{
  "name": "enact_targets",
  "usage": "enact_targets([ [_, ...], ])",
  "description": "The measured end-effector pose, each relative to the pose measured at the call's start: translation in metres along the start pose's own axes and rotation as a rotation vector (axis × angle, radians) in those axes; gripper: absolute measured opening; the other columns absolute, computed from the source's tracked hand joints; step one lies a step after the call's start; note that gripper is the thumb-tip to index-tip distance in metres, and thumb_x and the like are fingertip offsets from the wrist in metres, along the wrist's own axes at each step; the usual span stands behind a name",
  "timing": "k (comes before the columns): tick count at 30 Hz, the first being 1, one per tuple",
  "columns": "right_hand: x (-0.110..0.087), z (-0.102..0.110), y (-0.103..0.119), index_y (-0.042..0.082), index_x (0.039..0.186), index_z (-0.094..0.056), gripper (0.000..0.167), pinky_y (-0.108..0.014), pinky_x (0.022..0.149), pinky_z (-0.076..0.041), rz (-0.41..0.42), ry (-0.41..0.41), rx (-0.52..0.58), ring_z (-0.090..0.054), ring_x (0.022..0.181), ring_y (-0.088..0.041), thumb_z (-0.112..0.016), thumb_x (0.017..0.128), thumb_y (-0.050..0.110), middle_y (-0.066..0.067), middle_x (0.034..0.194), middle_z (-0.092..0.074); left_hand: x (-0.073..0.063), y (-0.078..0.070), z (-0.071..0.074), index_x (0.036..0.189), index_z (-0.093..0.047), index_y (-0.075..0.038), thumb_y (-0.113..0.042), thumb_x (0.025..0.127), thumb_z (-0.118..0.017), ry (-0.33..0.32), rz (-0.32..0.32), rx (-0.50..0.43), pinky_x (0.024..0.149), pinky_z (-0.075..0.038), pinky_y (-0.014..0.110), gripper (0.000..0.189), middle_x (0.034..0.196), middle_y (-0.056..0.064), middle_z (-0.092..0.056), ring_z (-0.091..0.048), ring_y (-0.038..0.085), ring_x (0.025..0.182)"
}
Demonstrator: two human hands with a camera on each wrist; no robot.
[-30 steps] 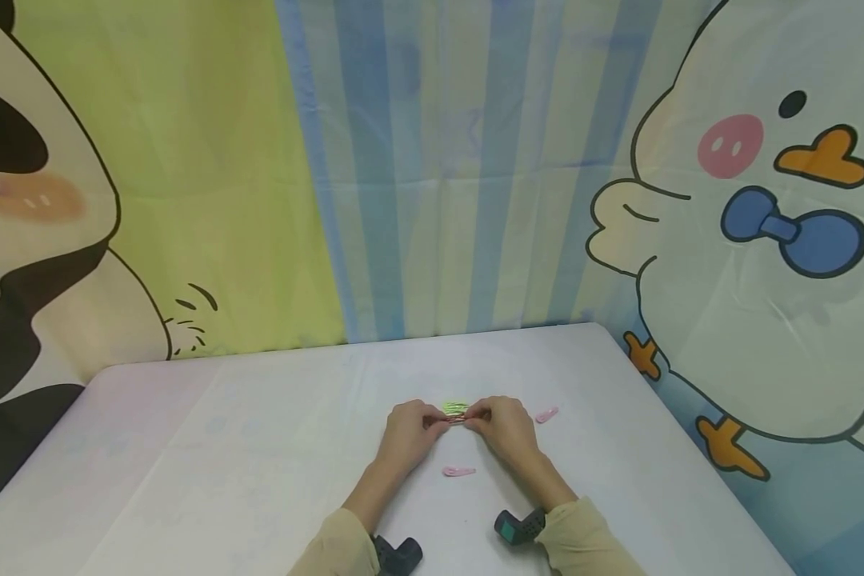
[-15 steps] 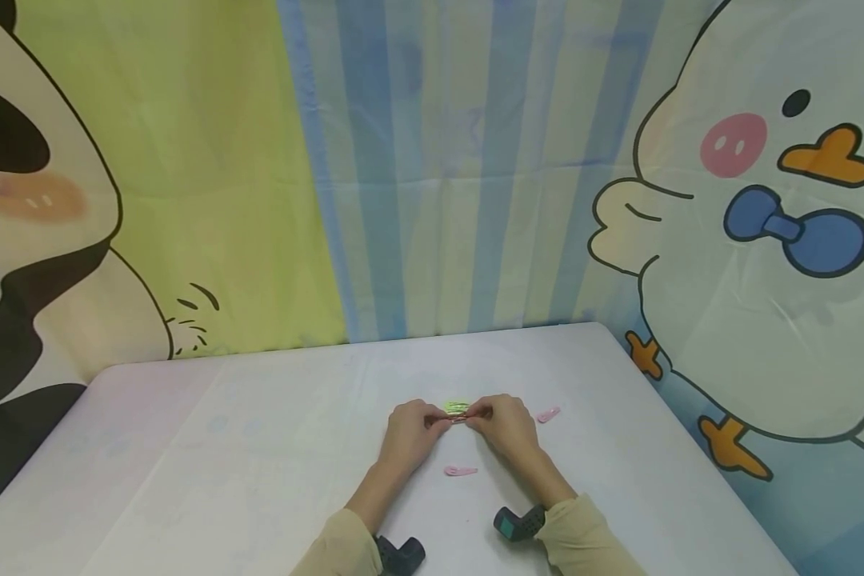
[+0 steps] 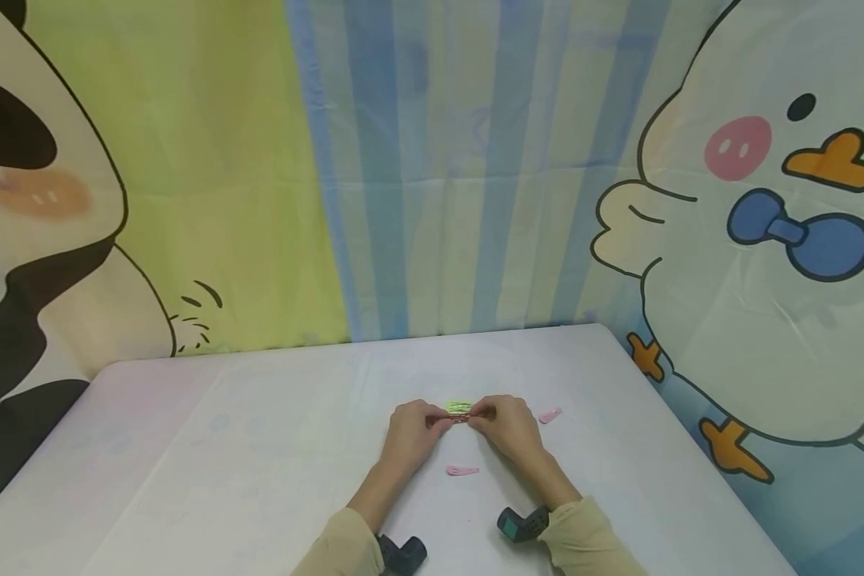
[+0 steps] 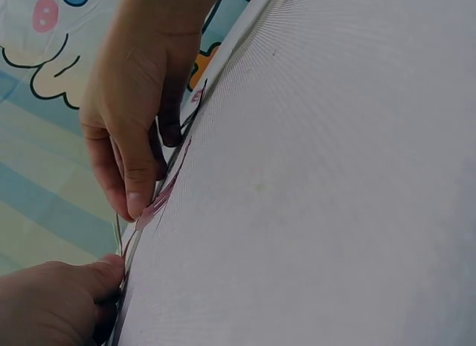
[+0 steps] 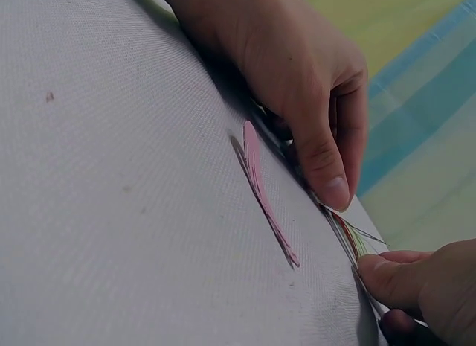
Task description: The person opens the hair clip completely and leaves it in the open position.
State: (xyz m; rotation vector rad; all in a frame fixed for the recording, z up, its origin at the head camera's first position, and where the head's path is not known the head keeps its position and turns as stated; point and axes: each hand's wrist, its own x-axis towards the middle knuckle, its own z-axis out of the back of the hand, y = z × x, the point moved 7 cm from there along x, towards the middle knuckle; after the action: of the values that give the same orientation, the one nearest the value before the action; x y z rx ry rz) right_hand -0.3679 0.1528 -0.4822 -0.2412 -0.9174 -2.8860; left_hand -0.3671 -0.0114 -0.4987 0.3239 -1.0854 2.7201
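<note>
Left hand and right hand clamp fingers on opposite ends of a slim shiny red strip, seemingly to steady it, with shiny yellow-green strips just beyond it.

A thin red piece lies crosswise, its ends pinched between left hand and right hand; its exact form is too small to tell. Just behind it are yellow-green pieces. One slender pink clip lies flat, nearer the person; another pink clip lies slanted beside the right hand.
</note>
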Motion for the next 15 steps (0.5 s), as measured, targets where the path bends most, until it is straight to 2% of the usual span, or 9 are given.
enact_targets([
  [4,-0.001,0.003,0.000,0.020,0.085,-0.074,0.009,-0.025,0.061,-0.040,-0.003,-0.002,-0.005,-0.049,0.066,-0.008,-0.078,0.078,0.020,0.007,0.077,-0.067,-0.002,-0.001,0.001,0.090,-0.077,-0.018,-0.023,0.081,-0.075,-0.005,-0.019,-0.026,0.060,-0.042,0.020,0.010,0.078,-0.007,-0.068,-0.051,0.004,0.066],
  [8,-0.003,0.007,0.002,0.020,0.084,-0.074,0.007,-0.024,0.060,-0.040,0.018,-0.022,-0.010,-0.049,0.065,-0.008,-0.078,0.078,0.019,0.007,0.077,-0.067,-0.004,-0.001,0.003,0.090,-0.076,-0.018,-0.025,0.083,-0.073,0.019,-0.042,-0.040,0.060,-0.041,0.020,0.010,0.079,-0.008,-0.067,-0.051,0.004,0.067],
  [12,-0.004,0.011,0.003,0.020,0.084,-0.074,0.007,-0.024,0.060,-0.040,0.026,-0.036,-0.011,-0.049,0.065,-0.007,-0.077,0.078,0.019,0.007,0.077,-0.068,-0.007,0.000,0.005,0.091,-0.075,-0.019,-0.029,0.085,-0.070,0.090,-0.051,-0.069,0.066,-0.044,0.022,0.012,0.084,-0.008,-0.070,-0.055,0.004,0.073],
  [15,-0.005,0.014,0.004,0.020,0.084,-0.074,0.006,-0.025,0.061,-0.040,0.001,-0.037,-0.005,-0.049,0.065,-0.008,-0.077,0.079,0.019,0.007,0.078,-0.068,-0.009,-0.001,0.007,0.089,-0.075,-0.021,-0.030,0.085,-0.070,0.179,-0.070,-0.102,0.070,-0.046,0.024,0.011,0.086,-0.010,-0.070,-0.057,0.004,0.077],
])
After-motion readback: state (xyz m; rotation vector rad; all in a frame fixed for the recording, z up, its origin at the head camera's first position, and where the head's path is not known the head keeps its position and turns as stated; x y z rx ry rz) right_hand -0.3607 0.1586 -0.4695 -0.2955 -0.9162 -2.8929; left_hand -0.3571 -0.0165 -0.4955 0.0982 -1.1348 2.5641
